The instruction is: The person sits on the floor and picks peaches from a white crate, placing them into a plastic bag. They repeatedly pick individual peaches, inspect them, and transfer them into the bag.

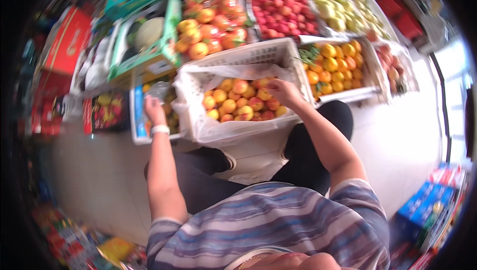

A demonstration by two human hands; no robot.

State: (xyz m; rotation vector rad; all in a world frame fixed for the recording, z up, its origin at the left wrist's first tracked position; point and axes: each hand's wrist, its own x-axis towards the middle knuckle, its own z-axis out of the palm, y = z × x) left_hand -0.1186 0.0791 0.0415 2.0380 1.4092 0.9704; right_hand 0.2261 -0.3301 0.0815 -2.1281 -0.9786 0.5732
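Before me stands a white plastic crate (238,54) lined with a translucent plastic bag (193,123) and filled with yellow-red peaches or nectarines (238,100). My right hand (285,92) is at the crate's right side, its fingertips on or just above the fruit; whether they grip a piece cannot be told. On the left, my left hand (154,109) is over a smaller crate (143,140) of fruit, beside a crumpled clear plastic wrapping (159,90). Blur hides whether its fingers hold that wrapping. A white band circles the left wrist.
Crates of oranges (329,63), red fruit (281,9), pale green fruit (335,5) and bagged orange-red fruit (212,24) surround the middle crate. A green carton (143,69) holds a netted melon (149,34). Blue boxes (426,203) stand at lower right.
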